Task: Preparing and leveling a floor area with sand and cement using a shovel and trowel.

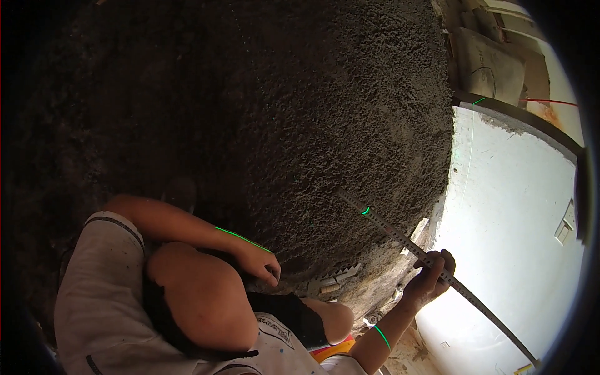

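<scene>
A long metal measuring tape blade runs diagonally from the dark rough mortar surface down to the lower right corner. My right hand grips it near the middle, in front of a white panel. My left hand hangs beside my bent knee with its fingers curled and nothing visible in them. A green laser line crosses my left forearm, the blade and my right forearm. A notched trowel lies on the mortar between my hands.
A switch plate is on the white panel. Beyond the dark ledge at upper right are a pale bag and a red laser line. A yellow and red object sits behind my right forearm, by debris along the mortar's edge.
</scene>
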`<state>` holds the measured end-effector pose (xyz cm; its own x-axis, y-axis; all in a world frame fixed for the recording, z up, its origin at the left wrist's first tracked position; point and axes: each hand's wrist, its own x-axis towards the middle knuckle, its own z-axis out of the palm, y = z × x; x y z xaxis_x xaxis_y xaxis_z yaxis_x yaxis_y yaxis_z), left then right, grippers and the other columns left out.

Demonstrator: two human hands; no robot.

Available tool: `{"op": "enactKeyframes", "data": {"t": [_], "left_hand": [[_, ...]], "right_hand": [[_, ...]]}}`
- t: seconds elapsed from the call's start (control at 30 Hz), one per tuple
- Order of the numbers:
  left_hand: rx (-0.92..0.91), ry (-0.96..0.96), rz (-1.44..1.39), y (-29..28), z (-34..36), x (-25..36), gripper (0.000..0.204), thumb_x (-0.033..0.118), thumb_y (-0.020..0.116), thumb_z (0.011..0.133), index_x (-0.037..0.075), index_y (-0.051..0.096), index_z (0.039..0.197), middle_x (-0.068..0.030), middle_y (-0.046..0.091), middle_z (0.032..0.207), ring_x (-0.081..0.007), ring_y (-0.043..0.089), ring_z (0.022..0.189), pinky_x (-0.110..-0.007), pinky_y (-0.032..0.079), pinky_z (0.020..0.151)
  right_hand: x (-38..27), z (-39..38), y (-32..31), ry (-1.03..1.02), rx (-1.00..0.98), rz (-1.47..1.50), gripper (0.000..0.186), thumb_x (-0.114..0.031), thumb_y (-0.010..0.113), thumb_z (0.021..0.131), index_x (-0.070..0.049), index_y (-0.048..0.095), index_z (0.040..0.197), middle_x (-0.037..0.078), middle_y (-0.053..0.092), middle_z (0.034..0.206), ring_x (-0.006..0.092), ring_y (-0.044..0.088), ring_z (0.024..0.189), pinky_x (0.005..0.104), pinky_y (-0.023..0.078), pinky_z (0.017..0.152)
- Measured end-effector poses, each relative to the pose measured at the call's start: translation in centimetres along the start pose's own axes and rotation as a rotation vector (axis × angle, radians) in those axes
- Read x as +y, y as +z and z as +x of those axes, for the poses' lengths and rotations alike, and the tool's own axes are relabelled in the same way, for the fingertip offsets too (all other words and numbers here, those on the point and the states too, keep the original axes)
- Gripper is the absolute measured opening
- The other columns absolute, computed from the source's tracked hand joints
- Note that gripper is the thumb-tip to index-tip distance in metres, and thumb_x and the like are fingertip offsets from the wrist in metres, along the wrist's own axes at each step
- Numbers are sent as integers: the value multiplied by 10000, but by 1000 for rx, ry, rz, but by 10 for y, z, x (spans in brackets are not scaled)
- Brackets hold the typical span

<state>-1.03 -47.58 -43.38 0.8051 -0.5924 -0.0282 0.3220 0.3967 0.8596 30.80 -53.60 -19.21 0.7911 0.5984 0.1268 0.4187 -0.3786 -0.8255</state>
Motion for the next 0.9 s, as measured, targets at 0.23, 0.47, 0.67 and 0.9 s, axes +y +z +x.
{"op": "enactKeyframes", "data": {"t": [0.23, 0.47, 0.67, 0.9], "left_hand": [[14, 29, -12, -3, 0, -1, 508, 422, 608, 1025, -19, 664, 1271, -166, 698, 1254, -271, 649, 1179, -399, 503, 1013], [1, -32, -21, -5, 1, -1, 476, 387, 608, 1033, -14, 648, 1287, -165, 688, 1280, -272, 633, 1216, -396, 478, 1046], [-2, -28, -35, -11, 1, 4, 471, 386, 605, 1032, -12, 650, 1281, -169, 688, 1283, -283, 630, 1226, -403, 477, 1049], [25, -64, 15, -11, 5, 6, 468, 407, 602, 1028, 25, 652, 1293, -144, 697, 1271, -275, 636, 1213, -406, 483, 1036]], "right_hand": [[25, 4, -8, 125, 49, 52, 269, -201, 624, 994, 11, 610, 1158, 104, 659, 869, 150, 568, 638, 282, 450, 525], [33, 2, -8, 115, 20, 57, 285, -217, 626, 1005, 15, 611, 1170, 110, 659, 890, 156, 586, 669, 282, 458, 525], [40, 4, -5, 101, 20, 47, 289, -234, 623, 1015, 16, 623, 1161, 94, 658, 867, 145, 574, 642, 278, 454, 535], [46, 6, -6, 93, 21, 69, 276, -229, 612, 1029, 12, 638, 1162, 87, 676, 871, 128, 569, 621, 269, 441, 535]]}}
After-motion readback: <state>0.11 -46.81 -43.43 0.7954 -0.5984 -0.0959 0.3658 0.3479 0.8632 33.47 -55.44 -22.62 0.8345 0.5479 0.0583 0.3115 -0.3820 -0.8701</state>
